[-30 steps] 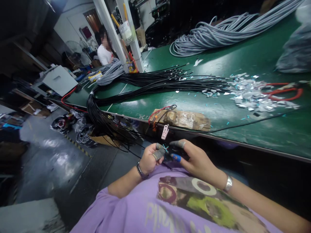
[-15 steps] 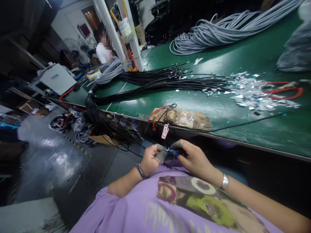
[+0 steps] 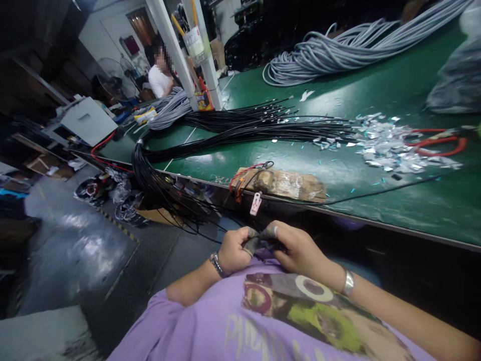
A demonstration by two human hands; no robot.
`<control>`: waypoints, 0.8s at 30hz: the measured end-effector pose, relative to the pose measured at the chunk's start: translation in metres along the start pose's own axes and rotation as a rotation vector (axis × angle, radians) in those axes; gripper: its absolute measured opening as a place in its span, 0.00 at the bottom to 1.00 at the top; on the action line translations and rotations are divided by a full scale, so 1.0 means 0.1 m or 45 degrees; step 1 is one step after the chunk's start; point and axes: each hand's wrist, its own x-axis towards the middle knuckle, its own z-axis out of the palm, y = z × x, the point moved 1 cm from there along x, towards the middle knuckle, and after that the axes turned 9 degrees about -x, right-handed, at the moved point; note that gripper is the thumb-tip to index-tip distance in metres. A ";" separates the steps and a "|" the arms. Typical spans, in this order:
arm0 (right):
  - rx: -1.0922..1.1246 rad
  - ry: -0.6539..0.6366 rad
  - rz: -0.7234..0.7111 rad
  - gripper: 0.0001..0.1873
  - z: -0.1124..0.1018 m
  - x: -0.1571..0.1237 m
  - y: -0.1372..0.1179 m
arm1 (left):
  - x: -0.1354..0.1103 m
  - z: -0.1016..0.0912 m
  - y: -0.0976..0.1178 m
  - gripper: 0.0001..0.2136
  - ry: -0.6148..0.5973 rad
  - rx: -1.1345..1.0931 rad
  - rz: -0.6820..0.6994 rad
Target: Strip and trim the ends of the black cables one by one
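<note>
My left hand (image 3: 236,246) is closed in front of my purple shirt, its covered thumb and fingertip pinched together. A black cable (image 3: 209,237) runs into it from the left; the end lies hidden among my fingers. My right hand (image 3: 292,244) meets it fingertip to fingertip, closed over the same spot, with grey covers on its fingers. No thin wires show between the hands now. Just beyond them, a pale pink clip (image 3: 256,204) hangs at the bench edge beside a wooden block (image 3: 289,184) bound with tape and red and black leads.
Across the green bench (image 3: 225,163) lies a long bundle of black cables (image 3: 240,138), ending near a heap of foil scraps (image 3: 387,143). Grey cable coils (image 3: 311,57) lie farther back. Red-handled pliers (image 3: 443,145) rest at the right. A person (image 3: 160,75) is in the background.
My right fingers have folded down over the cable end, and the thin teal and white wires that showed between the hands are now covered. The bench things stay put.
</note>
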 end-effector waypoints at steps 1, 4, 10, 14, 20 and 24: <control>-0.026 -0.008 -0.056 0.13 -0.01 -0.01 0.00 | 0.00 0.01 0.01 0.10 0.005 -0.054 -0.023; -0.095 -0.051 -0.163 0.12 -0.03 -0.03 0.00 | 0.02 0.04 0.02 0.16 0.042 -0.276 -0.173; -0.156 0.029 0.033 0.04 -0.05 -0.05 0.02 | 0.05 0.04 0.09 0.25 0.098 -0.510 -0.477; -0.129 0.006 0.124 0.03 -0.04 -0.03 0.00 | 0.06 0.05 0.12 0.26 0.090 -0.508 -0.442; 0.091 0.018 0.291 0.05 0.00 0.04 0.02 | 0.04 0.06 0.11 0.23 0.011 -0.409 -0.307; 0.173 0.023 0.370 0.07 -0.02 0.06 0.03 | 0.04 0.06 0.10 0.23 0.002 -0.402 -0.304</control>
